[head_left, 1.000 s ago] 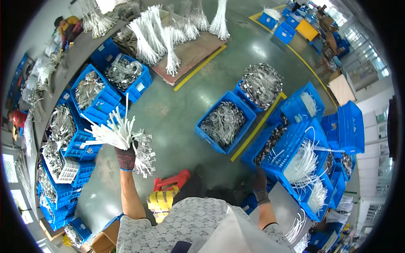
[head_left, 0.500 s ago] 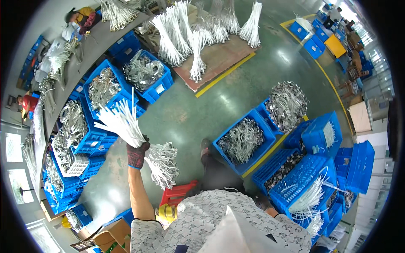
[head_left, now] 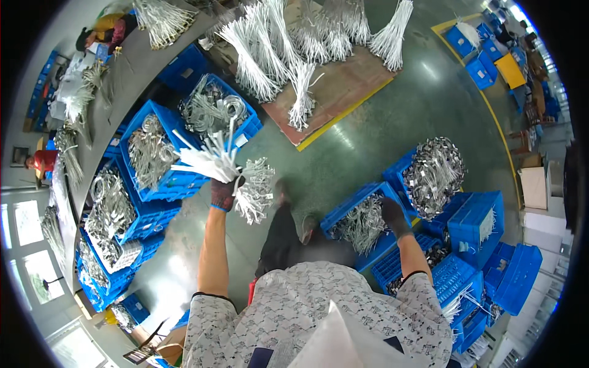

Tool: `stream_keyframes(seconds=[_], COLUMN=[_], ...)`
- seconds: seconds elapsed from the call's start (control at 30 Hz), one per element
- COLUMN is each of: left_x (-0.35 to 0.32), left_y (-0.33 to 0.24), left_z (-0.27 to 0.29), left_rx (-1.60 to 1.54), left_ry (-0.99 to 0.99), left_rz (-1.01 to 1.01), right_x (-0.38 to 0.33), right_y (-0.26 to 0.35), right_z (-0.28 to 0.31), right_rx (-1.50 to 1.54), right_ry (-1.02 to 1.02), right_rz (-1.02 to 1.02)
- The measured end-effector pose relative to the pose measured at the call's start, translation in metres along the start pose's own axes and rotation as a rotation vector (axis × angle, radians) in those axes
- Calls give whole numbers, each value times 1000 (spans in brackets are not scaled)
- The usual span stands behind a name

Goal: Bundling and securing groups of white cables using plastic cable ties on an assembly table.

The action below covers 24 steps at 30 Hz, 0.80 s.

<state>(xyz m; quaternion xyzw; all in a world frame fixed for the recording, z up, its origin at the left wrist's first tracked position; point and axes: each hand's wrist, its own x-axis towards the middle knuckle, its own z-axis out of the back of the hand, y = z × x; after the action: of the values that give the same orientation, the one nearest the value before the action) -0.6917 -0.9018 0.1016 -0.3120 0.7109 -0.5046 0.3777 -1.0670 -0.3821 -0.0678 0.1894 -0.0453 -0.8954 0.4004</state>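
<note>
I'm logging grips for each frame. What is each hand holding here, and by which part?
The left hand grips a bundle of white cables at its middle. The right hand reaches over a blue crate; whether it holds anything cannot be told.

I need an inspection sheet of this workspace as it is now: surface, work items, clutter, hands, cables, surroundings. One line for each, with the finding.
Surface: glossy green floor with yellow lines; a brown board lies on it.
Work items: bundle of white strips, raised; its loose ends hang beside the glove.
Clutter: blue crates of grey metal parts at left; more blue crates at right, some stacked.
Hands: left hand, gloved, shut on the bundle; right hand, gloved, at the rim of a crate of metal parts, grip unclear.
Cables: nothing seen.
Surroundings: white bundles piled on the board; long table at left; a person far left.
</note>
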Motion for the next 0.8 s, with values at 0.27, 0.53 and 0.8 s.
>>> stream_keyframes(seconds=[0.27,0.53,0.8], left_x=[195,309,332], left_y=[125,231,320], left_z=[-46,-95,-92], left_rx=[-725,1360,1283], left_ry=[157,708,516], left_rz=[379,244,-24], right_x=[146,292,561], right_y=[99,150,197], right_z=[30,44,53], right_rx=[58,437,278], right_ry=[-56,116,232], right_rz=[139,9,49])
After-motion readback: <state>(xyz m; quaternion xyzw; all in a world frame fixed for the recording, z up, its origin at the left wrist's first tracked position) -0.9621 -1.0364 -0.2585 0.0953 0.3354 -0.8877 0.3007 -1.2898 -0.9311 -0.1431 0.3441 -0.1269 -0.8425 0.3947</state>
